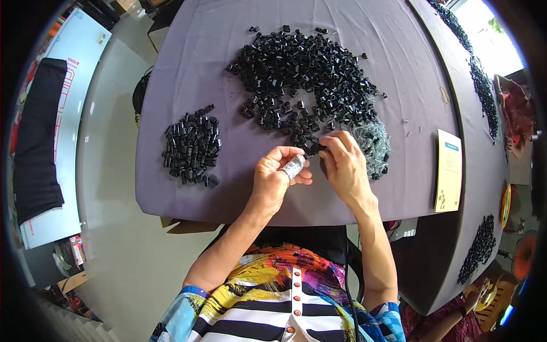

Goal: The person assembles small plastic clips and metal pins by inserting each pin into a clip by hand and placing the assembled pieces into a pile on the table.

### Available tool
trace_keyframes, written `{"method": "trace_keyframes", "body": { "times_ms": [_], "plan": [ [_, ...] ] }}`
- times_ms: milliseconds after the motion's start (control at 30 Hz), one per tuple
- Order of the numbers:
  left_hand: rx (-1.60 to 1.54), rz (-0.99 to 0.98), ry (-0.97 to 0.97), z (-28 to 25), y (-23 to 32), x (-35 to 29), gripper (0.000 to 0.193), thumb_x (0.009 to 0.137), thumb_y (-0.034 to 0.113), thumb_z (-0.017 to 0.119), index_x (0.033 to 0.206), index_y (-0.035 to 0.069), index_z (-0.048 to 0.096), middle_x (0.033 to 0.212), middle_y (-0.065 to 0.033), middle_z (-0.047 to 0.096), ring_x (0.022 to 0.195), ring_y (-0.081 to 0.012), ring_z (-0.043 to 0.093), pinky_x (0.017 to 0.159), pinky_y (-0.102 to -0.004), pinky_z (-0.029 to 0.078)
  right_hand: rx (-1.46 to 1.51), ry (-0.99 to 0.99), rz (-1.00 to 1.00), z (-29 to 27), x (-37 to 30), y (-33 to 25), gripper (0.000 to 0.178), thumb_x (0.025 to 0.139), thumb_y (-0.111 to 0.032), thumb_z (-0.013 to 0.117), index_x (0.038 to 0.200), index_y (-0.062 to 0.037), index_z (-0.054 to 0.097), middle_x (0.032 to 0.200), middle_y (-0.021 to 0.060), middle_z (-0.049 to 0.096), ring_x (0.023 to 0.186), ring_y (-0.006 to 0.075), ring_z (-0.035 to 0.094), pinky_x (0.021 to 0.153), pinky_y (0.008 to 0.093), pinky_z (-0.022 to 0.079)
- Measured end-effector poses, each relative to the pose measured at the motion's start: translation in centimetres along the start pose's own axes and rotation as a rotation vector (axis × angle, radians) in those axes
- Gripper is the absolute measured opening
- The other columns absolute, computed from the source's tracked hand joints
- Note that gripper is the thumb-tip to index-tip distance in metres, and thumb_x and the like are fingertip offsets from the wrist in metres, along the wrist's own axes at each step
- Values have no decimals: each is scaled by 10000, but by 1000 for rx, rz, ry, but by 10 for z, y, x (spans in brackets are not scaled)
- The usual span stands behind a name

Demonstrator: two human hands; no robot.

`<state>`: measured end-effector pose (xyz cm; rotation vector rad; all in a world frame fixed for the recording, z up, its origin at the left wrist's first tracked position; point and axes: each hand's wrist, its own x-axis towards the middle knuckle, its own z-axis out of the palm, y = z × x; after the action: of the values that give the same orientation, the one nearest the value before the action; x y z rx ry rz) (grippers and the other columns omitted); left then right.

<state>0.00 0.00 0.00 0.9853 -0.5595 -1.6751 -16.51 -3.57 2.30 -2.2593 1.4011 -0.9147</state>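
My left hand (274, 178) is closed in a pinch on a small black plastic piece (309, 153). Silvery tape (293, 166) wraps its thumb. Close beside it, my right hand (348, 166) has its fingers pressed together around something dark, mostly hidden by the fingers. Both hands meet over the near part of a large heap of small black plastic pieces (302, 62). A smaller pile of similar black pieces (192, 149) lies to the left. Just right of my right hand is a mound of thin, clear-greyish plastic scraps (373, 142) with a few black pieces among them.
The table has a grey cloth (188, 68). A yellow booklet (448, 171) lies at its right edge, near a rubber band (444, 95). More black pieces (478, 248) lie on the adjoining table, where another person's arm (456, 313) shows. A white board with dark cloth (40, 142) stands left.
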Motion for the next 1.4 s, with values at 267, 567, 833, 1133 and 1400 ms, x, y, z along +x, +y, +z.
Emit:
{"method": "trace_keyframes", "body": {
  "times_ms": [267,567,833,1133,1400],
  "plan": [
    [-8,-9,29,5,-2,-3,134,915,13,547,1040,7,596,869,-105,659,679,-163,662,649,-334,586,-246,-132,52,0,1,-3,168,805,22,596,971,11,573,924,170,548,795,339,585,680,408,488],
    [14,7,35,4,1,-1,136,912,9,544,1038,-6,594,866,-111,661,676,-165,663,649,-334,589,89,45,118,-1,-4,-4,228,851,2,590,1078,21,578,815,118,566,675,218,613,593,326,487],
    [58,29,31,8,0,-1,153,910,-10,517,1045,-22,588,868,-116,664,678,-165,664,648,-337,598,1055,193,584,19,-22,-17,162,888,-18,627,1048,12,628,901,18,639,703,60,559,657,193,474],
    [116,34,70,15,2,-1,157,902,-28,508,1033,-43,593,837,-117,665,667,-163,666,645,-326,602,1040,177,584,20,-24,-23,171,870,13,637,1041,10,633,847,-10,636,723,35,555,668,176,461],
    [170,92,68,16,-4,-3,148,908,-32,516,1018,-52,613,844,-100,664,684,-147,668,642,-292,592,794,137,461,26,-26,-19,118,851,38,645,967,13,645,797,-3,636,699,19,543,626,179,460]
  ]
}}
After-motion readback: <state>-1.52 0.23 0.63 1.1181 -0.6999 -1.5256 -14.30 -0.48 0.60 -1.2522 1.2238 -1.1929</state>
